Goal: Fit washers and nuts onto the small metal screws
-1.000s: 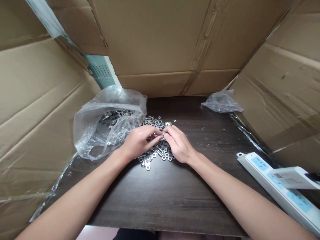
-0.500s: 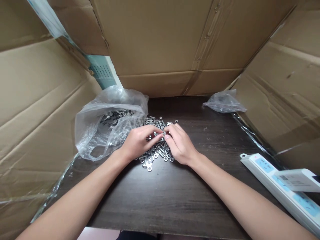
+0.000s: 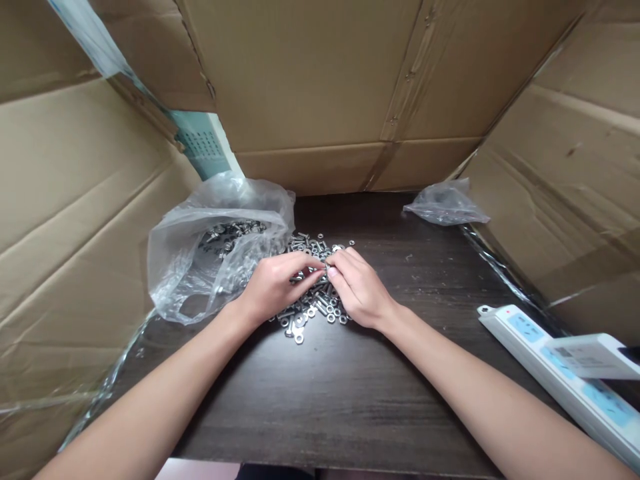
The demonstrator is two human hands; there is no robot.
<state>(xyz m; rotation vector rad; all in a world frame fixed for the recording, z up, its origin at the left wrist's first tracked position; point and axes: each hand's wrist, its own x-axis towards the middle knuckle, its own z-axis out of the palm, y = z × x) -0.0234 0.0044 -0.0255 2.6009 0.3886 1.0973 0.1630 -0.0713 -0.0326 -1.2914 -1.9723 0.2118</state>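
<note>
Over a pile of loose bolts, nuts and washers (image 3: 320, 308) on the dark table, my two hands meet fingertip to fingertip. My left hand (image 3: 281, 283) comes in from the left, thumb and index finger pinched on a small metal fastener (image 3: 327, 266). My right hand (image 3: 359, 287) grips the same small piece from the right, its fingers curled. Whether it is a bolt, a nut or both together is hidden by the fingertips. Washers and nuts lie just below and between the hands.
A clear plastic bag (image 3: 170, 267) holding more metal hardware lies open at the left. At the back right is a smaller plastic bag (image 3: 445, 203). A white power strip (image 3: 530, 353) with a plug runs along the right. Cardboard walls (image 3: 320, 80) enclose the table (image 3: 320, 400).
The right hand's fingers have closed in more over the small fastener, and the fingertips now cover more of it. The pile and bags lie as before; the view has shifted slightly.
</note>
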